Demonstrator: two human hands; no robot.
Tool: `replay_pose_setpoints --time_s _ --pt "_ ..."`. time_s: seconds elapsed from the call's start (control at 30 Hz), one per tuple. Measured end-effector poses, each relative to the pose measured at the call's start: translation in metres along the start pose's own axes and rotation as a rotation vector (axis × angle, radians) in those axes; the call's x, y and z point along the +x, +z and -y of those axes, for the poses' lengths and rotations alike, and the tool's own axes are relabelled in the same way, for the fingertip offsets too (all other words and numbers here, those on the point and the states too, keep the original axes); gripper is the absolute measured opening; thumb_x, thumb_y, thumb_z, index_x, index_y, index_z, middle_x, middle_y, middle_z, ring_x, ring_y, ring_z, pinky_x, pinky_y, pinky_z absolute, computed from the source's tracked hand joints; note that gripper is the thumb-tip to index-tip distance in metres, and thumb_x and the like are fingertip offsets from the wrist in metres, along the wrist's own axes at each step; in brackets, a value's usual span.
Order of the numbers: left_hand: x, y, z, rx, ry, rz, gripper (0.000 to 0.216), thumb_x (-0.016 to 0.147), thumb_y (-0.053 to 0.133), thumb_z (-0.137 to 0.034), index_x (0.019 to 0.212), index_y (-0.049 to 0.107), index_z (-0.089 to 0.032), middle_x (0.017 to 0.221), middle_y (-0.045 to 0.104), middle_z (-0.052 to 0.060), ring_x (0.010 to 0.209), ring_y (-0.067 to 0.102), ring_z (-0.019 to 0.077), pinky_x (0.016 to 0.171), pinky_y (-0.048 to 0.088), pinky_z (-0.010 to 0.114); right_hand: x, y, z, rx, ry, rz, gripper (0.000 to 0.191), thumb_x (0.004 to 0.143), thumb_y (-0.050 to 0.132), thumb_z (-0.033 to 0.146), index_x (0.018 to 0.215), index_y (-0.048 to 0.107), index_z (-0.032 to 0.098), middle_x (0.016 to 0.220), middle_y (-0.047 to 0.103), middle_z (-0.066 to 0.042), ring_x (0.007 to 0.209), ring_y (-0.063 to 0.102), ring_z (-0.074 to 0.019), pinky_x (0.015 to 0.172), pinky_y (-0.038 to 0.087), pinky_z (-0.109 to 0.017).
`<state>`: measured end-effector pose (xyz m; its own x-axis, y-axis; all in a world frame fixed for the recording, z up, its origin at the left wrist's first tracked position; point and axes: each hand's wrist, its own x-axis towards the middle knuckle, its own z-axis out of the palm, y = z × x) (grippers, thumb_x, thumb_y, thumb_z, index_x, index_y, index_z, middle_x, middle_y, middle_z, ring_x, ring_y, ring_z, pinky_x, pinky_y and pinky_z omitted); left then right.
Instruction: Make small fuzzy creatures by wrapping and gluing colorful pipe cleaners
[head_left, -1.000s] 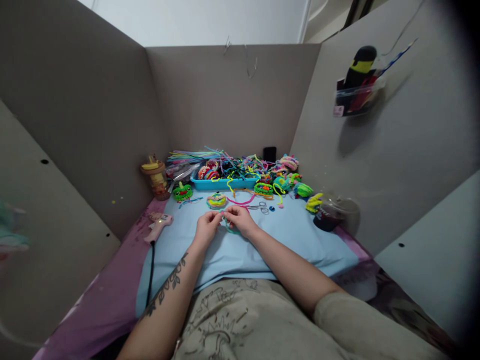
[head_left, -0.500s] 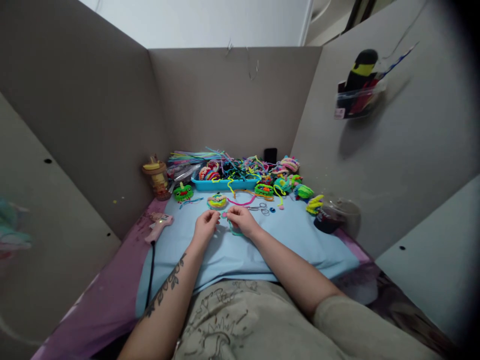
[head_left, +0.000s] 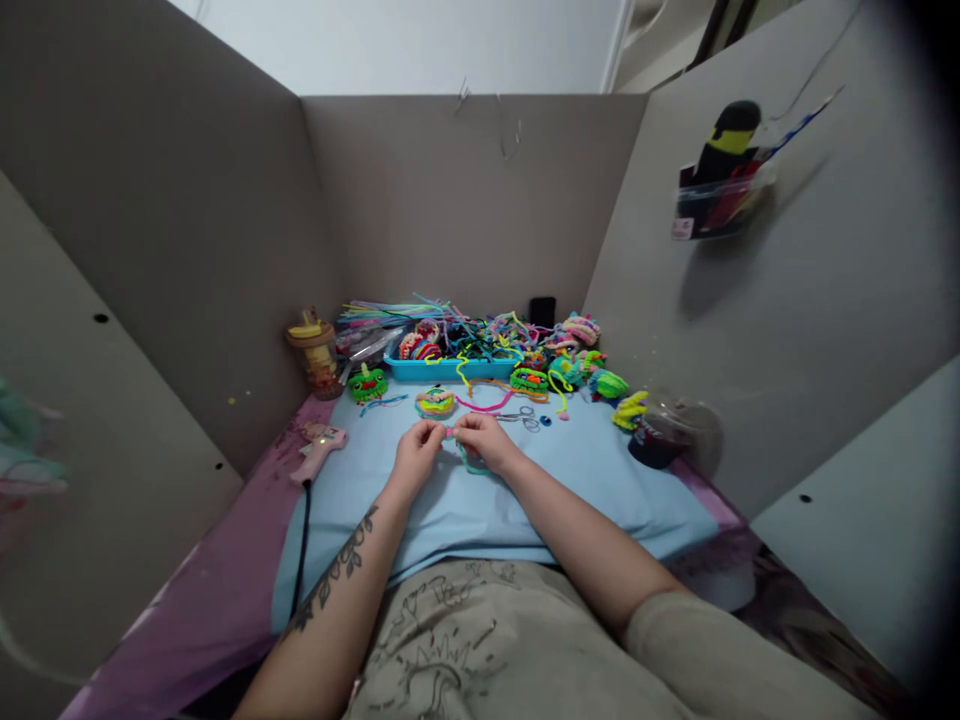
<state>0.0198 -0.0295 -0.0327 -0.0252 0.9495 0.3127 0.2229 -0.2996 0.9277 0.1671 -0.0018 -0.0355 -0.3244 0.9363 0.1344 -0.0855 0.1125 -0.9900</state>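
Note:
Over the middle of the light-blue cloth [head_left: 540, 500], my left hand [head_left: 418, 450] and my right hand [head_left: 484, 443] meet fingertip to fingertip. Both are closed in a pinch on a small pink fuzzy piece [head_left: 449, 433], which looks like pipe cleaner. A teal pipe cleaner [head_left: 471, 463] hangs in a loop below my right hand; its upper part is hidden by the fingers. Just beyond the hands lie a yellow-and-pastel fuzzy craft piece [head_left: 435, 403], a pink pipe cleaner [head_left: 484, 406] and a pair of scissors [head_left: 527, 418].
A blue tray [head_left: 450, 371] heaped with pipe cleaners stands at the back. A pink glue gun [head_left: 321, 455] with a black cord lies left, near a drink cup [head_left: 315, 355]. Several fuzzy craft pieces and a dark container [head_left: 654, 445] line the right. Grey panels enclose three sides.
My left hand has moved slightly right, closing the small gap between it and my right hand at the pink piece. The right hand stays about where it was.

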Motion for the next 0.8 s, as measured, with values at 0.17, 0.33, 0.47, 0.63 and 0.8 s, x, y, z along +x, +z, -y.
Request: replay_pose_setpoints --time_s 0.17,0.33,0.47,0.63,0.8 --pt "-0.0027 0.0015 0.0005 0.043 0.093 0.022 0.039 0.07 0.065 -0.032 0.108 0.065 -0.019 0.096 0.065 0.007 0.074 0.057 0.0149 0.061 0.045 0.024 0.0023 -0.0027 -0.0026 0.052 0.055 -0.028 0.016 0.064 0.064 0.029 0.061 0.055 0.017 0.039 0.043 0.008 0.033 0.033 -0.005 0.034 0.022 -0.018" --pt "-0.0033 0.001 0.0028 0.141 0.208 0.022 0.028 0.073 0.064 -0.027 0.1 0.069 -0.02 0.096 0.066 0.008 0.083 0.059 0.0177 0.067 0.047 0.026 0.0017 -0.0031 -0.0027 0.071 0.076 -0.003 0.014 0.063 0.063 0.026 0.059 0.054 0.017 0.037 0.043 0.008 0.032 0.032 -0.0052 0.033 0.022 -0.019" --pt "-0.0026 0.0004 0.0043 0.167 0.219 0.009 0.023 0.073 0.065 -0.027 0.095 0.07 -0.021 0.093 0.067 0.008 0.081 0.06 0.0175 0.067 0.047 0.026 0.0017 -0.0031 -0.0037 0.064 0.081 0.004 0.014 0.063 0.063 0.027 0.059 0.054 0.017 0.037 0.042 0.008 0.031 0.031 -0.005 0.033 0.021 -0.019" --pt "-0.0023 0.0006 0.0064 0.175 0.247 0.002 0.019 0.074 0.065 -0.027 0.092 0.071 -0.021 0.09 0.067 0.007 0.08 0.06 0.0175 0.067 0.046 0.027 0.0014 -0.004 -0.0051 0.047 0.072 0.019 0.017 0.064 0.064 0.03 0.061 0.054 0.017 0.038 0.043 0.008 0.032 0.033 -0.005 0.034 0.021 -0.018" --pt "-0.0023 0.0005 0.0045 0.166 0.247 0.011 0.018 0.075 0.063 -0.024 0.091 0.071 -0.021 0.089 0.067 0.007 0.08 0.059 0.0174 0.068 0.046 0.027 0.0001 -0.0042 -0.0052 0.034 0.044 0.024 0.017 0.065 0.063 0.031 0.062 0.054 0.017 0.038 0.044 0.008 0.032 0.033 -0.0052 0.034 0.021 -0.018"
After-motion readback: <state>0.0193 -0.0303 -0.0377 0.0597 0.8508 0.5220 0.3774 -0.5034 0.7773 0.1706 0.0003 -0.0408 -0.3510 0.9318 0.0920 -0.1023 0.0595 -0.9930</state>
